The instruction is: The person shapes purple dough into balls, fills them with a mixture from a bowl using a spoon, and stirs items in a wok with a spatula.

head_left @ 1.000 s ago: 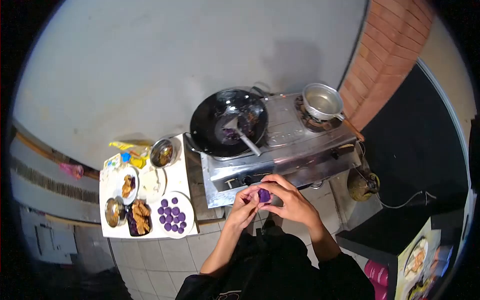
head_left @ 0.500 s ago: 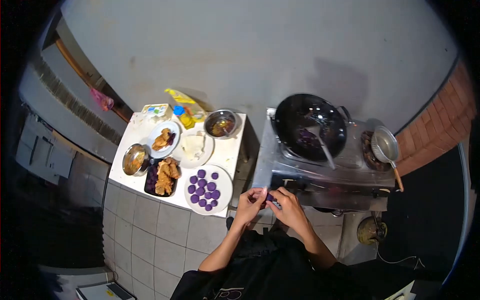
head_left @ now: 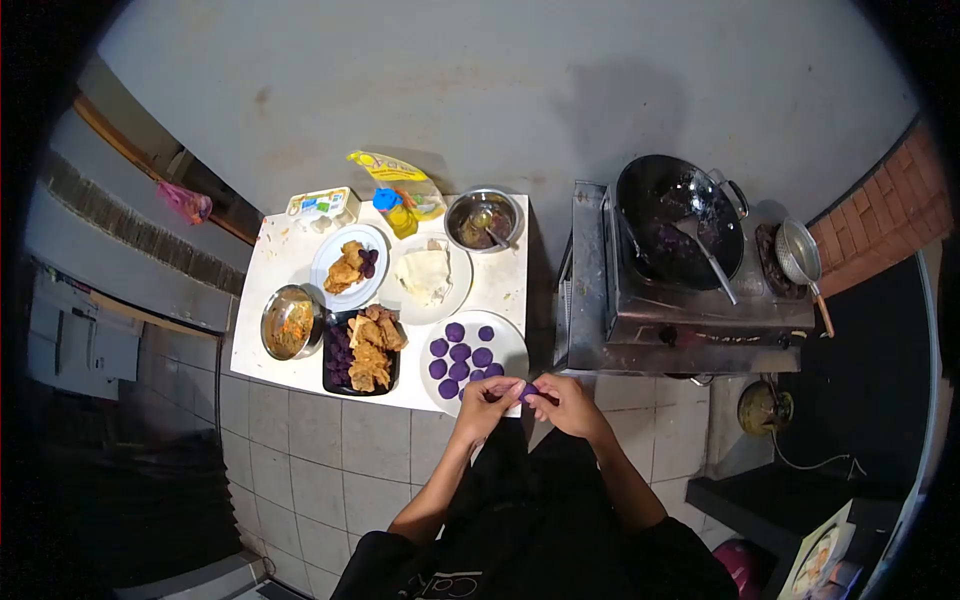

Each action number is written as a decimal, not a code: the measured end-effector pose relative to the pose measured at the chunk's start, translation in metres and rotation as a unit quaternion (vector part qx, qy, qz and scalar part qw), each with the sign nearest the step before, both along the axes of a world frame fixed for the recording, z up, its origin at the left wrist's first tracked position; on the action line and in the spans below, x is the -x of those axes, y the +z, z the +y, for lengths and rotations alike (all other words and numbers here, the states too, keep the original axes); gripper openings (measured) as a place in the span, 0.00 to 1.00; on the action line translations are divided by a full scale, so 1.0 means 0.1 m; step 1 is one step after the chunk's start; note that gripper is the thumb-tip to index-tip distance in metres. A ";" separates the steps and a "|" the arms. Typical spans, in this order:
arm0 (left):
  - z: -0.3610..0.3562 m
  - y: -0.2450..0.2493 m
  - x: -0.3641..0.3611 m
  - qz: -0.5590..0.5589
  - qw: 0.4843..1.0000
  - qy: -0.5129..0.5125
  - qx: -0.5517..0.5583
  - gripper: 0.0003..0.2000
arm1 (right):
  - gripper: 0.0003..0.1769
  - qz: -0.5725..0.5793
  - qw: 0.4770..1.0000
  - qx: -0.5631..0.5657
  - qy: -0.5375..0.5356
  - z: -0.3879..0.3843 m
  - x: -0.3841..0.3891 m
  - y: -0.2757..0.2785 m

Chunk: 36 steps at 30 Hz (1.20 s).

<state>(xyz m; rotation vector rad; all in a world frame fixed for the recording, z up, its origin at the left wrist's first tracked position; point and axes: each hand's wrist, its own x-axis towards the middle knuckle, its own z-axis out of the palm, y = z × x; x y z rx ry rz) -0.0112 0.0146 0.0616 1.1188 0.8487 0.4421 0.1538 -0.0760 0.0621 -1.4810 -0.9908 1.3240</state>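
Note:
Between the fingertips of both hands is a small piece of purple dough point(head_left: 528, 391), partly covered by the fingers. My left hand point(head_left: 486, 408) pinches it from the left, overlapping the near edge of a white plate point(head_left: 513, 345). From the other side, my right hand point(head_left: 565, 405) closes its thumb and fingers on the same piece, just off the table's right corner. Several round purple dough balls point(head_left: 460, 352) lie on the plate; my left hand hides some of those nearest me.
The white table point(head_left: 285, 235) also bears a black tray of fried food point(head_left: 370, 365), a steel bowl of filling point(head_left: 292, 322), a plate with a white wrapper point(head_left: 425, 275), a steel bowl with a spoon point(head_left: 482, 220) and an oil bottle point(head_left: 397, 215). A wok point(head_left: 650, 200) sits on the stove point(head_left: 720, 325).
My view has turned, so the stove sits further right and the table nearer the middle. Both hands, with the dough still in them, have come from before the stove to the plate's edge.

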 end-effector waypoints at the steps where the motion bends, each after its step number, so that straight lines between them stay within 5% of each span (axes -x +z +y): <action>1: 0.03 0.01 0.04 -0.005 1.000 0.003 0.004 0.10 | 0.06 0.012 1.000 -0.005 0.002 0.03 0.04 -0.04; 11: 0.21 -0.13 0.30 -0.008 1.000 0.012 0.019 0.10 | 0.12 0.011 0.999 -0.033 -0.022 0.18 0.27 -0.06; 16: 0.28 -0.11 0.32 -0.008 0.999 0.007 0.050 0.13 | 0.07 0.041 0.997 -0.047 -0.052 0.21 0.34 -0.11; 30: 0.40 0.23 0.22 0.043 0.968 -0.085 -0.230 0.20 | 0.11 0.133 0.987 -0.054 -0.069 0.27 0.29 0.01; 36: 0.41 0.17 0.26 0.021 0.968 -0.083 -0.234 0.22 | 0.11 0.164 0.984 -0.047 -0.059 0.26 0.28 0.09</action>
